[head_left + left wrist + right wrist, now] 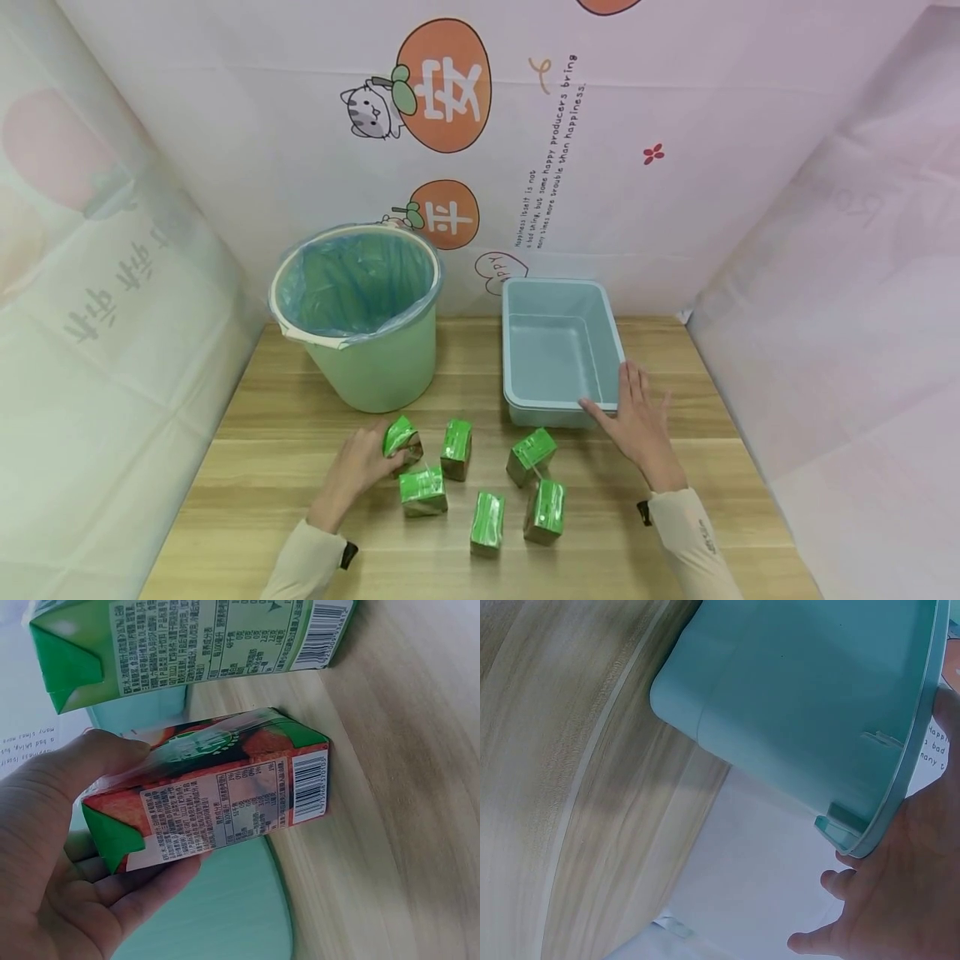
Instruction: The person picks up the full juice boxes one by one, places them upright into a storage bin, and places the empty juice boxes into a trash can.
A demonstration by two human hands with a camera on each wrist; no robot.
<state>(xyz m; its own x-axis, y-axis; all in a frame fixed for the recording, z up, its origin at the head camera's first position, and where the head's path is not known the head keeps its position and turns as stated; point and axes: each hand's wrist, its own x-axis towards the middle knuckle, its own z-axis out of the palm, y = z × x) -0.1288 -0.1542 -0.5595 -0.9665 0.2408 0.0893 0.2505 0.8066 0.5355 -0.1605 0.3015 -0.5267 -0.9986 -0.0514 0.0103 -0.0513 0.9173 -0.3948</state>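
My left hand [358, 463] grips a small juice box [402, 437] with a green top, in front of the bucket. In the left wrist view, the thumb lies along one side of this red-and-green juice box [217, 791] and the fingers curl under the other. My right hand [641, 423], its fingers fairly straight and spread, rests at the near right corner of a blue-green plastic basin [550, 405]. Seen from the right wrist, that hand [904, 877] lies against the outer rim of the basin [780, 712].
Several more green-topped juice boxes stand on the wooden table, among them one [456, 450] beside the left hand and one [531, 456] before the basin. A light green bucket [375, 367] with a bag liner stands at the back left. Printed cloth [300, 150] walls the table in.
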